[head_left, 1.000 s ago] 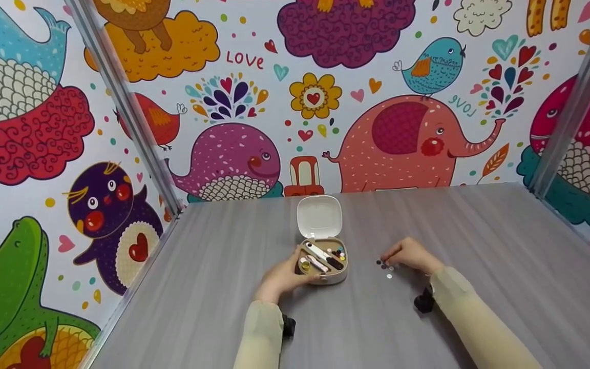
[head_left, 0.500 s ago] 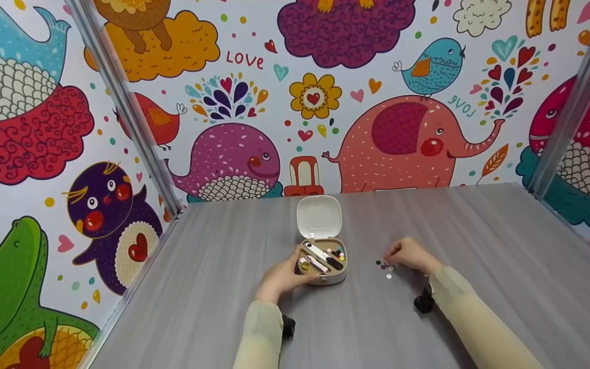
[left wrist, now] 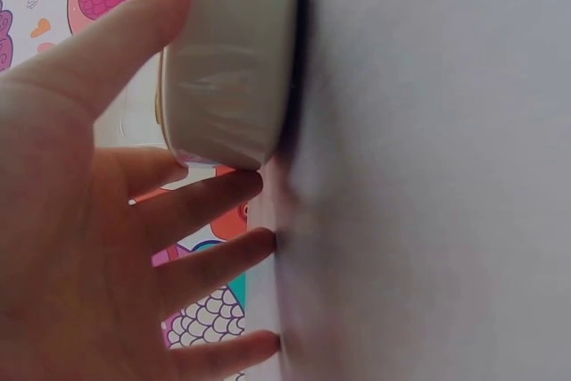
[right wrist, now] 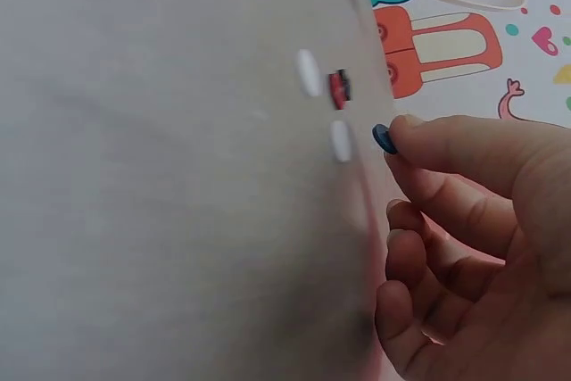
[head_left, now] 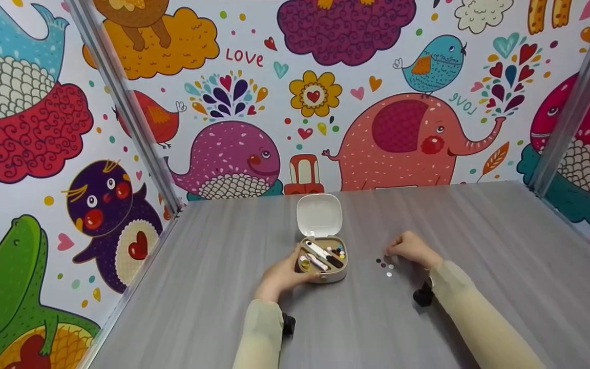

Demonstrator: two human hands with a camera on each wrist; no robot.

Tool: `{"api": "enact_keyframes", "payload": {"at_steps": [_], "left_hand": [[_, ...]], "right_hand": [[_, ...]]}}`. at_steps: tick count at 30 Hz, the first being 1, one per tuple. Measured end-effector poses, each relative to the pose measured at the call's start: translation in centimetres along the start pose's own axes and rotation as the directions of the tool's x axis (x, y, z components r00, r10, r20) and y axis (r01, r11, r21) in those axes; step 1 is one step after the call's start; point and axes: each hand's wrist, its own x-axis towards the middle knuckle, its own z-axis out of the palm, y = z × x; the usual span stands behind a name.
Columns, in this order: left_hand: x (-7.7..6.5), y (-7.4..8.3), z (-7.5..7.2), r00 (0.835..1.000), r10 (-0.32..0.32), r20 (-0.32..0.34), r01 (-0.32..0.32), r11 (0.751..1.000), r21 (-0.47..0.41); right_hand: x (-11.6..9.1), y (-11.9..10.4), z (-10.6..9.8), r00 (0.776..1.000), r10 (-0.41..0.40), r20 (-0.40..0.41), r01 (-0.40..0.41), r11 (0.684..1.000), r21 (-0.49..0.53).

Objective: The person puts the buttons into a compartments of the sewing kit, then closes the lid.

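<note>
A small white sewing box [head_left: 334,277] stands on the table with its lid raised. My left hand [head_left: 283,277] holds its left front corner, the thumb on the front wall and the index finger at the side; the other fingers spread apart in the left wrist view. Right of the box, my right hand [head_left: 412,249] pinches a dark blue button [right wrist: 384,138] between thumb and index finger, the other fingers curled. Just left of that hand, a few loose buttons lie on the table, among them a white button [head_left: 389,274] and a dark button [head_left: 378,261].
Inside the box lie a white-and-black tool [head_left: 323,252], a pinkish-white slim item [head_left: 317,262] and several colourful buttons [head_left: 341,254] in the right compartment. The open lid [head_left: 319,215] leans back behind it. Patterned walls [head_left: 254,154] border the grey table [head_left: 223,241].
My right hand has drawn slightly back from the loose buttons, to the right and away from me, with the blue button in its fingertips. The left hand and the box stay put.
</note>
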Motion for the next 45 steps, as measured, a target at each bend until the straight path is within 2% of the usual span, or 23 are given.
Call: {"api": "enact_keyframes", "payload": {"at_steps": [5, 13, 25, 38, 45], "left_hand": [[0.0, 0.0, -0.1, 1.000, 0.000, -0.003, 0.000, 1.000, 0.008], [0.0, 0.0, -0.1, 1.000, -0.003, -0.001, 0.003, 1.000, 0.006], [0.0, 0.1, 0.0, 1.000, 0.001, 0.007, -0.001, 1.000, 0.006], [0.3, 0.2, -0.1, 1.000, -0.018, -0.001, 0.018, 0.999, 0.028], [0.2, -0.1, 0.1, 1.000, -0.022, 0.001, 0.022, 1.000, 0.005]], "right_hand": [[0.3, -0.8, -0.6, 0.999, -0.045, -0.012, 0.045, 0.999, -0.010], [0.8, -2.0, -1.6, 0.999, -0.041, -0.030, 0.041, 0.999, 0.025], [1.5, -3.3, -2.0, 0.997, -0.068, -0.023, 0.067, 0.997, -0.029], [2.5, -3.9, 0.5, 0.996, -0.088, -0.002, 0.088, 0.994, 0.066], [3.1, -5.2, 1.8, 0.989, -0.149, 0.003, 0.149, 0.987, 0.060]]}}
